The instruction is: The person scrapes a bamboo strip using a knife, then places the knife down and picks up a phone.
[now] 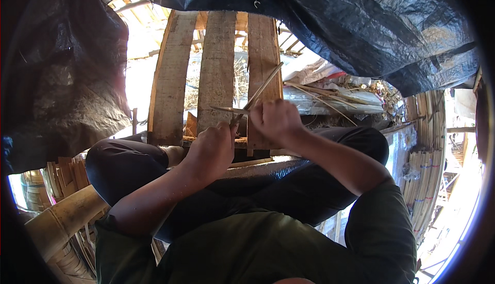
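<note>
My left hand (211,147) is closed around the lower end of a thin bamboo strip (267,84), which slants up and to the right over the wooden planks. In my right hand (278,121) is a knife; its handle is hidden in the fist. The narrow knife blade (223,109) points left and crosses the strip just above my left hand. The two hands are close together, the right one slightly farther off.
Three upright-running wooden planks (215,62) with gaps lie ahead. Dark tarpaulin (371,21) hangs at the top and left. A thick bamboo pole (64,219) is at lower left. Bundled bamboo slats (424,181) stand at the right, and loose strips (330,98) lie beyond the right hand.
</note>
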Demonstrator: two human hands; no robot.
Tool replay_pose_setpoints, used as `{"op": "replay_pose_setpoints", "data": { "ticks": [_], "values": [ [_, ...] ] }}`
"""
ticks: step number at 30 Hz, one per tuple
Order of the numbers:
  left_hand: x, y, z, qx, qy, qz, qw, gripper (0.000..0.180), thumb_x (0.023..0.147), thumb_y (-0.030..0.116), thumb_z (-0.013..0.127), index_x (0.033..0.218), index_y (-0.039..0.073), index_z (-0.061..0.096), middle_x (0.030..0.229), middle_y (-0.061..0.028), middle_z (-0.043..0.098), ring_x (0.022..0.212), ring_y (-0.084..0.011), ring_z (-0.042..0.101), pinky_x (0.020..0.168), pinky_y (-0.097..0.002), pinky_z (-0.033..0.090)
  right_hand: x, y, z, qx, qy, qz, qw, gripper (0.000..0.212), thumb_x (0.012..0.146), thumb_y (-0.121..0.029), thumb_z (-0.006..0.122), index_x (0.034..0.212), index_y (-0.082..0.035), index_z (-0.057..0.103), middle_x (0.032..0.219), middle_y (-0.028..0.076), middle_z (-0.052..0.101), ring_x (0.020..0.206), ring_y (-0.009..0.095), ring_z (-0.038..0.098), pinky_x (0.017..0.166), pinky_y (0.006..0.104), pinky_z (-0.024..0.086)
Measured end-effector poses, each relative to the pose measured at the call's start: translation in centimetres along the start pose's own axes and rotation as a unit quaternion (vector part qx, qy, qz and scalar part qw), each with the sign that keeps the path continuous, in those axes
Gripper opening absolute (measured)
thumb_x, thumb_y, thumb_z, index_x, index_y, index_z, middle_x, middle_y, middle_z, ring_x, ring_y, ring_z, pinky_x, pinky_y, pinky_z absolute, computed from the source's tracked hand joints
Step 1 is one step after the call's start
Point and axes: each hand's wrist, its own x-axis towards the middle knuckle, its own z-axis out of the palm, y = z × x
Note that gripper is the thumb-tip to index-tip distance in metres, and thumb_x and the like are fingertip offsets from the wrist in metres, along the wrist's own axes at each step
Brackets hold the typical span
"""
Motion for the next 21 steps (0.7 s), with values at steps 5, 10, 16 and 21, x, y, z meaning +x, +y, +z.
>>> {"op": "replay_pose_setpoints", "data": {
  "ticks": [5, 10, 16, 21],
  "values": [
    [0.0, 0.4, -0.2, 0.013, 0.011, 0.028, 0.999, 0.028, 0.098, 0.019, 0.046, 0.085, -0.005, 0.049, 0.063, -0.0279, 0.057, 0.063, -0.0469, 0.060, 0.054, -0.0524, 0.046, 5.1, 9.7, -1.2, -0.052, 0.233, 0.122, 0.964, 0.038, 0.092, -0.026, 0.045, 0.068, -0.003, 0.064, 0.062, 0.020, 0.063, 0.062, 0.036, 0.067, 0.052, 0.0482, 0.055],
    [-0.2, -0.4, 0.2, 0.018, 0.007, -0.003, 1.000, 0.027, 0.098, 0.018, 0.047, 0.084, -0.005, 0.049, 0.064, -0.0282, 0.057, 0.062, -0.0462, 0.060, 0.054, -0.0518, 0.046, 2.4, 4.8, 0.9, -0.149, 0.105, -0.035, 0.983, 0.039, 0.093, -0.027, 0.041, 0.072, -0.002, 0.061, 0.066, 0.022, 0.064, 0.064, 0.039, 0.066, 0.064, 0.0495, 0.056],
    [1.2, -2.1, 1.0, -0.081, -0.021, 0.018, 0.996, 0.033, 0.101, 0.028, 0.042, 0.085, -0.001, 0.048, 0.061, -0.0207, 0.055, 0.048, -0.0350, 0.054, 0.047, -0.0436, 0.045, 3.6, 7.1, 1.3, -0.102, 0.248, 0.000, 0.963, 0.029, 0.084, -0.019, 0.053, 0.059, -0.004, 0.055, 0.056, 0.020, 0.058, 0.050, 0.036, 0.061, 0.043, 0.0444, 0.052],
    [1.7, 0.4, -1.4, -0.320, -0.202, -0.216, 0.900, 0.044, 0.102, 0.043, 0.033, 0.081, 0.006, 0.044, 0.054, -0.0005, 0.041, 0.038, -0.0109, 0.037, 0.034, -0.0284, 0.033, 2.7, 3.1, -0.8, -0.013, 0.078, 0.119, 0.990, 0.050, 0.091, -0.033, 0.039, 0.063, -0.001, 0.065, 0.070, 0.025, 0.065, 0.069, 0.038, 0.068, 0.072, 0.0493, 0.055]
  ]
}}
